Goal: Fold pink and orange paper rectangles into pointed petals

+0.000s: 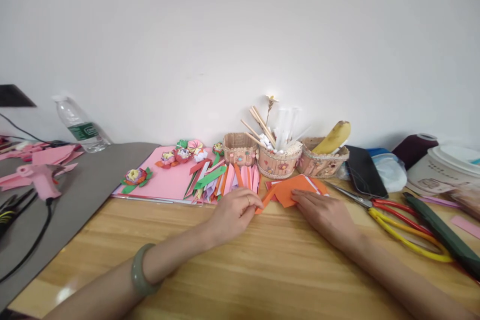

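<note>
My left hand point(236, 210), with a ring on one finger, pinches a narrow orange paper strip point(267, 197) at its lower end. Close by, my right hand point(326, 212) lies with its fingers stretched out over orange paper point(285, 191); its thumb is mostly hidden. Under and behind that orange paper, edges of other paper show. Just beyond my left hand is a pile of folded paper strips point(213, 180) in green, pink, orange and purple. A green bangle point(142, 270) circles my left wrist.
Small baskets point(279, 164) stand along the wall; one holds sticks, another a banana point(333, 137). Paper flowers point(180, 154) rest on pink sheets point(165, 180). Scissors point(397, 225) and a phone point(365, 172) lie right; a pink glue gun point(39, 177) and bottle point(80, 125) are left.
</note>
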`<state>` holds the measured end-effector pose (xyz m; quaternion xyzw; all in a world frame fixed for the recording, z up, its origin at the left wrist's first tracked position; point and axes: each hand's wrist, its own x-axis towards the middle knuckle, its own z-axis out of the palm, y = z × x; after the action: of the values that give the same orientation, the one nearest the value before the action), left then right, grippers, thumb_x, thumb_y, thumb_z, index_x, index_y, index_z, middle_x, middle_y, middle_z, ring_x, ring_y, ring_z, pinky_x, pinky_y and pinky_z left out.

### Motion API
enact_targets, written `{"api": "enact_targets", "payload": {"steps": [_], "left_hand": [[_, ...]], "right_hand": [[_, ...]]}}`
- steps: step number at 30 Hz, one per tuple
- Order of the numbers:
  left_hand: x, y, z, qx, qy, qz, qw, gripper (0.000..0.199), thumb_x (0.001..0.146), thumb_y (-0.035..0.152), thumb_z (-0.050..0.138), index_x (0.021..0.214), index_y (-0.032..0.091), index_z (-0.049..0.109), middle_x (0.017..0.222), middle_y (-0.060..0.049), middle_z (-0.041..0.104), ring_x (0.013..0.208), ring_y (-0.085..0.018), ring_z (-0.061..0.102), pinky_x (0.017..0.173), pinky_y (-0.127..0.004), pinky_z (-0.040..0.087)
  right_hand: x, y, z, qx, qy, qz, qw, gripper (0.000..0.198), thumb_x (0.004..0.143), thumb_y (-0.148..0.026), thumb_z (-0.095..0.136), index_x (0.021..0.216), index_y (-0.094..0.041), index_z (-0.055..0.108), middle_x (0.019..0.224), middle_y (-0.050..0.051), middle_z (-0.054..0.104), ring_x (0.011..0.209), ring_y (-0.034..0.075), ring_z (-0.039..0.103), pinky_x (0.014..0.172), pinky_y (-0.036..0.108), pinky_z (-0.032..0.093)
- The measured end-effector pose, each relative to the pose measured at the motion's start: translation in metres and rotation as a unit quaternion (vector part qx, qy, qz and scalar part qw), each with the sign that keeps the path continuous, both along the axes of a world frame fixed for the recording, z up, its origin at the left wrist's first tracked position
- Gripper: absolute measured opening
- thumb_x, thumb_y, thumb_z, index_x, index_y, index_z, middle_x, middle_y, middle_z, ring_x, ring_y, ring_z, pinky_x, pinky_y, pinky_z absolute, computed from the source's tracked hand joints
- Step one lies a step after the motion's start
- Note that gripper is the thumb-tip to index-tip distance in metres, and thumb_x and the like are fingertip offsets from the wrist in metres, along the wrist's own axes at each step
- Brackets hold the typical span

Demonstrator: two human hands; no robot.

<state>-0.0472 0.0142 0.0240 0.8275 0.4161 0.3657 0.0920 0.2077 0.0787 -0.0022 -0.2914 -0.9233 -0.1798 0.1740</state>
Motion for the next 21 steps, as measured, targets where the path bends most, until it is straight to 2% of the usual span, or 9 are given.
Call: {"api": "enact_targets", "payload": {"steps": [3, 6, 9, 11, 14, 16, 19, 21], "left_hand": [[0.007, -0.001, -0.003, 0.028, 0.067, 0.005, 0.997, 0.018, 0.086, 0.005, 0.048, 0.088, 0.015, 0.063, 0.089, -0.003, 0.067, 0.085, -0.013, 0.061, 0.078, -0.024, 0.050], [0.013, -0.002, -0.006, 0.062, 0.154, 0.011, 0.986, 0.013, 0.090, 0.015, 0.051, 0.095, 0.014, 0.063, 0.098, -0.006, 0.066, 0.093, -0.018, 0.058, 0.082, -0.031, 0.049], [0.018, 0.002, -0.011, 0.090, 0.235, 0.037, 0.967, 0.020, 0.090, 0.022, 0.053, 0.105, 0.012, 0.061, 0.113, -0.013, 0.061, 0.103, -0.027, 0.055, 0.082, -0.041, 0.048], [0.020, 0.008, -0.014, 0.102, 0.281, 0.048, 0.953, 0.023, 0.090, 0.018, 0.052, 0.110, 0.011, 0.060, 0.120, -0.015, 0.058, 0.109, -0.028, 0.052, 0.086, -0.043, 0.046], [0.023, 0.021, -0.019, 0.109, 0.332, 0.062, 0.935, 0.022, 0.089, 0.013, 0.052, 0.109, 0.008, 0.061, 0.114, -0.016, 0.061, 0.113, -0.028, 0.049, 0.093, -0.044, 0.041], [0.025, 0.029, -0.019, 0.105, 0.346, 0.087, 0.928, 0.020, 0.088, 0.016, 0.055, 0.102, 0.005, 0.064, 0.105, -0.018, 0.063, 0.111, -0.030, 0.050, 0.093, -0.047, 0.040], [0.028, 0.033, -0.012, 0.099, 0.341, 0.120, 0.927, 0.022, 0.088, 0.023, 0.057, 0.096, 0.005, 0.066, 0.101, -0.019, 0.063, 0.109, -0.032, 0.050, 0.092, -0.050, 0.039], [0.031, 0.026, -0.005, 0.101, 0.327, 0.116, 0.933, 0.025, 0.090, 0.026, 0.054, 0.098, 0.006, 0.066, 0.100, -0.018, 0.063, 0.108, -0.032, 0.050, 0.091, -0.048, 0.040]], "right_hand": [[-0.001, -0.001, 0.003, 0.017, 0.048, -0.014, 0.999, 0.029, 0.094, -0.015, 0.037, 0.098, -0.013, 0.065, 0.096, 0.010, 0.073, 0.083, 0.021, 0.070, 0.068, 0.032, 0.057], [0.003, -0.007, 0.010, 0.036, 0.082, -0.013, 0.996, 0.026, 0.095, -0.017, 0.038, 0.099, -0.014, 0.064, 0.096, 0.009, 0.073, 0.085, 0.021, 0.069, 0.070, 0.032, 0.056], [0.007, -0.019, 0.017, 0.052, 0.087, 0.016, 0.995, 0.023, 0.094, -0.016, 0.042, 0.099, -0.013, 0.064, 0.095, 0.010, 0.072, 0.086, 0.021, 0.069, 0.073, 0.033, 0.055], [0.008, -0.027, 0.020, 0.056, 0.074, 0.049, 0.994, 0.024, 0.095, -0.016, 0.040, 0.099, -0.013, 0.064, 0.093, 0.009, 0.072, 0.086, 0.020, 0.068, 0.073, 0.032, 0.054], [0.006, -0.036, 0.021, 0.053, 0.053, 0.086, 0.993, 0.030, 0.097, -0.014, 0.033, 0.098, -0.012, 0.063, 0.091, 0.010, 0.072, 0.085, 0.020, 0.067, 0.070, 0.031, 0.053], [0.005, -0.039, 0.020, 0.046, 0.043, 0.099, 0.993, 0.033, 0.097, -0.014, 0.030, 0.097, -0.012, 0.063, 0.089, 0.010, 0.071, 0.083, 0.020, 0.066, 0.066, 0.031, 0.052], [0.003, -0.042, 0.018, 0.026, 0.031, 0.115, 0.992, 0.034, 0.098, -0.014, 0.028, 0.096, -0.012, 0.062, 0.084, 0.009, 0.070, 0.078, 0.019, 0.064, 0.064, 0.030, 0.051], [0.002, -0.045, 0.017, 0.007, 0.027, 0.117, 0.993, 0.034, 0.098, -0.014, 0.028, 0.094, -0.012, 0.062, 0.081, 0.009, 0.068, 0.074, 0.019, 0.062, 0.061, 0.030, 0.048]]}}
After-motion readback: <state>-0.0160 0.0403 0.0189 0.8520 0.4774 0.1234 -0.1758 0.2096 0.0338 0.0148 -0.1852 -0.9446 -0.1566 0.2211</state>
